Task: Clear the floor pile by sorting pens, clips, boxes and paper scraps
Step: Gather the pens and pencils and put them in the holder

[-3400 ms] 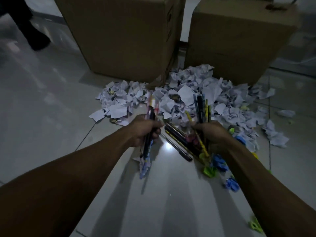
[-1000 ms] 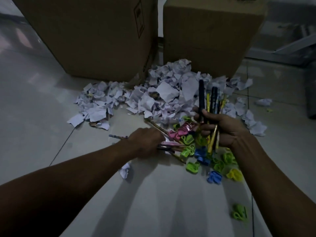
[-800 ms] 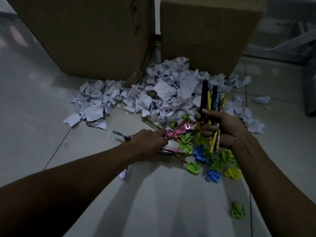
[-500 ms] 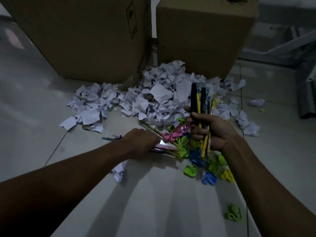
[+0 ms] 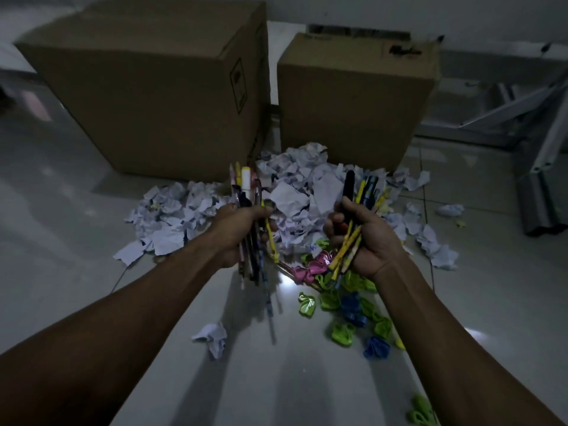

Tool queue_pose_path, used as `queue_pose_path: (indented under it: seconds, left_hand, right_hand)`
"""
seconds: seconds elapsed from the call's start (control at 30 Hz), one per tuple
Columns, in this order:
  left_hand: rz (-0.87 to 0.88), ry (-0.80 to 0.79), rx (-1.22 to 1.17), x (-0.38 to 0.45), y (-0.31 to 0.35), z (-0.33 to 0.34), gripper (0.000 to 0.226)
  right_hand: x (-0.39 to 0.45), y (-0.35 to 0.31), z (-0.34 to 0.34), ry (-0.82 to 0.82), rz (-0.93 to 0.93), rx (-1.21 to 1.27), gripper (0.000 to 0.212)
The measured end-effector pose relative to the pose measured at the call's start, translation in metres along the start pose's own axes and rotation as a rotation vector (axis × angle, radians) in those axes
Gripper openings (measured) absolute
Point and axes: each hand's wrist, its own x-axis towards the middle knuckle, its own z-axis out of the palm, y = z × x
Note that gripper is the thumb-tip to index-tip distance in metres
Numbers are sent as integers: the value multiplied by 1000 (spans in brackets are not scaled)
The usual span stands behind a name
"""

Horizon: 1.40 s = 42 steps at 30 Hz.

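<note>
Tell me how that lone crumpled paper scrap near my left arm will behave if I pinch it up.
The paper scrap looks loosely crumpled, so it is probably very light and will squash under the fingers. It lies apart from the paper pile on glossy floor, so a nudge would likely slide it rather than roll it.

No legible text — box [image 5: 147, 96] markings blurred

Matt brown cardboard is seen on the boxes [image 5: 159, 96]; crumpled white paper scraps [image 5: 295, 192] are heaped on glossy floor tiles [image 5: 307, 379]; clips [image 5: 341, 330] appear plastic.
</note>
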Motion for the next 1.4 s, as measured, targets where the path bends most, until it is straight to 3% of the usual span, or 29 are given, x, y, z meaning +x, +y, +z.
queue_pose_path:
  seconds: [0.17, 0.27, 0.33, 0.4, 0.5, 0.63, 0.73, 0.83, 0.97, 1.13, 1.23, 1.33, 1.4]
  left_hand:
    - [-103, -31, -352, 5, 9, 10, 16]
    - [-79, 25, -602, 7, 30, 21, 19]
    - [-15, 61, -678, 4, 44, 29, 11]
    - [86, 104, -627, -3, 51, 43, 9]
    - [319, 209, -397, -14, 53, 63, 16]
    - [478, 162, -270, -32, 44, 81, 17]
    - [496, 160, -197, -41, 31, 93, 23]
    - [464, 155, -211, -41, 32, 94, 18]
    - [407, 178, -266, -34, 46, 79, 23]
    - [303, 374, -395, -13, 39, 53, 9]
    - [97, 440, -425, 3, 9, 48, 10]
    - [-196, 264, -526, 11, -17, 55, 20]
    - [-290, 111, -582, 7, -19, 62, 19]
  right_hand:
    - [2, 11, 6, 121, -39, -91, 16]
    - [8, 26, 8, 348, -122, -119, 11]
    - [12, 36, 11, 467, -141, -94, 22]
    - [12, 41, 16, 482, -103, 35, 23]
    - [8, 38, 26, 358, -29, 264, 16]
    - [8, 37, 35, 357, -58, 179, 19]
    - [5, 38, 47, 263, -71, 207, 35]
    - [2, 40, 49, 245, -91, 237, 32]
    - [11, 28, 40, 391, -161, 147, 19]
    - [6, -10, 42, 391, -511, 120, 20]
    - [-7, -19, 69, 318, -716, 83, 20]
    - [-14, -8, 95, 217, -805, 30, 20]
    - [-15, 7, 102, 176, -819, -38, 17]
